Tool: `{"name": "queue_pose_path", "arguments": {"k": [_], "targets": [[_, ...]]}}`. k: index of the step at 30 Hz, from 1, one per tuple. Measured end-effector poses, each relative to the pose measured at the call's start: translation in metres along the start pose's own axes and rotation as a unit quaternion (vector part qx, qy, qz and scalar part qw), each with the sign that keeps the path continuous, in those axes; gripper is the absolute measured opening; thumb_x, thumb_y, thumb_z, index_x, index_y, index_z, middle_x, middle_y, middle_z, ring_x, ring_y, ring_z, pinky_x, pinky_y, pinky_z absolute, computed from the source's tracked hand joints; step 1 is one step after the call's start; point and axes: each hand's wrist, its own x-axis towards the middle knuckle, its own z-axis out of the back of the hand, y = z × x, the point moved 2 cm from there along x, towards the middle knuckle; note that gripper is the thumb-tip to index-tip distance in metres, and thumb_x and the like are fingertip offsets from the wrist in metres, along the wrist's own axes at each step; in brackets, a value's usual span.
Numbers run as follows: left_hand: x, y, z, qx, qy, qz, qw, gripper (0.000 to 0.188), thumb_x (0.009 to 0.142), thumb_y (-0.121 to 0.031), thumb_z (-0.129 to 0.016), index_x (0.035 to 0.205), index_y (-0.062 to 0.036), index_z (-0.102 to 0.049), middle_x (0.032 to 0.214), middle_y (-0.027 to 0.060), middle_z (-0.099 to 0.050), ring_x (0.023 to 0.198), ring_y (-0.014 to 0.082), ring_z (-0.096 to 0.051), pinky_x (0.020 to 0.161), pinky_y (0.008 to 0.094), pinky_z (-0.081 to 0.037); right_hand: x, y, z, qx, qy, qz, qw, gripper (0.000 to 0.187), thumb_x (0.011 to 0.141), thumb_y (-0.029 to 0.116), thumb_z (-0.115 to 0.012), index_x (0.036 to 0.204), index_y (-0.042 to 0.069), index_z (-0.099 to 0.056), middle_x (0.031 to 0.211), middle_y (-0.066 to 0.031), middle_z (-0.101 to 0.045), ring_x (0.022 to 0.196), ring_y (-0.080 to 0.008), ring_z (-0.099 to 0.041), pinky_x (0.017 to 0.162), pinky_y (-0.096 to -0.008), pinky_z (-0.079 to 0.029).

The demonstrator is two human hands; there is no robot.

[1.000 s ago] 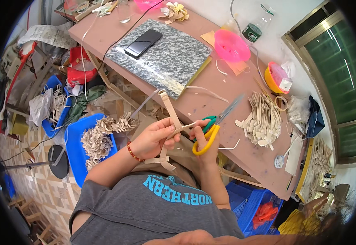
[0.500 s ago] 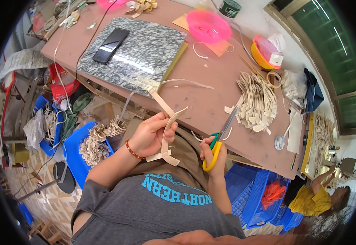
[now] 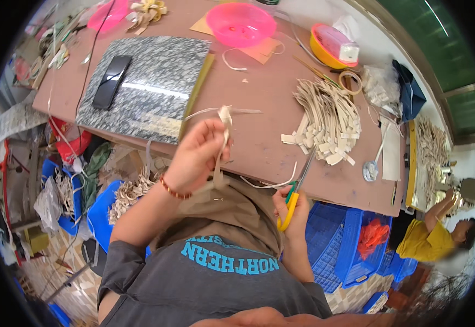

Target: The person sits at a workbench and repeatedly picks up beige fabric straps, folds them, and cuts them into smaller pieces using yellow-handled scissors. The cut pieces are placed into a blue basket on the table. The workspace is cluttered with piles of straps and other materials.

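Observation:
My left hand (image 3: 202, 146) is closed around a cream fabric strap (image 3: 225, 115) above the table's front edge. One end of the strap sticks up past my fingers, and the other hangs below toward my lap. In my right hand (image 3: 298, 206) is a pair of scissors (image 3: 287, 217) with yellow and green handles. Its blades point up and away over the table edge, close to a large bundle of cream straps (image 3: 330, 122). A thin, pale curved strip (image 3: 275, 184) lies at the edge between my hands.
A phone (image 3: 111, 82) rests on a grey marbled slab (image 3: 150, 60) at the left of the brown table (image 3: 259, 136). Farther back are a pink bowl (image 3: 241, 24) and a yellow bowl (image 3: 327, 52). Blue crates (image 3: 352, 250) stand below right; a person in yellow (image 3: 425, 240) is beyond.
My left hand has lifted the strap up and forward, toward the table. The scissors have shifted slightly right and down, still in my right hand. The whole view has shifted a little.

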Motion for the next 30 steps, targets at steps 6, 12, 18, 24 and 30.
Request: {"name": "queue_pose_path", "arguments": {"k": [6,12,18,24,30], "targets": [[0.123,-0.007,0.017,0.254,-0.025,-0.13,0.958,0.019,0.088,-0.002,-0.049,0.107,-0.0023,-0.048,0.097,0.0104,-0.057,0.081,0.0175,-0.057,0.075,0.0294,-0.047,0.022,0.0,0.04,-0.409,-0.112,0.135,0.895,0.039,0.076,0.009,-0.068,0.11,0.002,-0.05,0.084,-0.0113,-0.059,0.075,-0.0257,-0.058,0.067,-0.0355,-0.046],[0.131,-0.001,-0.022,0.717,-0.032,-0.431,0.547,0.024,0.075,-0.002,-0.059,0.099,-0.0004,-0.058,0.108,0.0218,-0.055,0.097,0.0351,-0.055,0.086,0.0415,-0.044,0.0,0.0,0.015,-0.305,0.092,0.059,0.946,0.035,0.074,0.007,-0.068,0.103,0.005,-0.049,0.091,-0.0145,-0.059,0.085,-0.0297,-0.059,0.074,-0.0383,-0.046],[0.119,0.05,-0.096,0.643,0.186,-0.329,0.666,0.02,0.075,-0.002,-0.062,0.095,-0.0036,-0.061,0.096,0.0153,-0.062,0.085,0.0297,-0.061,0.075,0.0351,-0.049,-0.007,-0.015,0.047,-0.013,-0.055,0.037,0.998,0.022,0.082,0.006,-0.066,0.097,0.004,-0.051,0.08,-0.0039,-0.058,0.071,-0.0115,-0.058,0.067,-0.0223,-0.047],[0.112,0.123,-0.164,0.641,0.211,-0.21,0.707,0.026,0.075,-0.014,-0.067,0.093,0.0,-0.054,0.074,0.0153,-0.062,0.066,0.0312,-0.061,0.058,0.038,-0.049,-0.004,-0.008,0.085,0.131,-0.192,0.035,0.972,0.02,0.083,0.005,-0.062,0.099,0.004,-0.051,0.075,-0.0061,-0.057,0.057,-0.0088,-0.051,0.052,-0.0204,-0.042],[0.137,0.158,-0.16,0.677,0.177,-0.193,0.688,0.042,0.074,-0.021,-0.07,0.102,-0.0024,-0.045,0.069,0.0156,-0.061,0.06,0.0307,-0.061,0.055,0.0384,-0.048,-0.015,-0.029,0.088,0.105,-0.181,-0.044,0.977,0.02,0.083,0.008,-0.065,0.095,0.004,-0.049,0.078,-0.0036,-0.054,0.059,-0.009,-0.051,0.052,-0.0216,-0.044]]}}
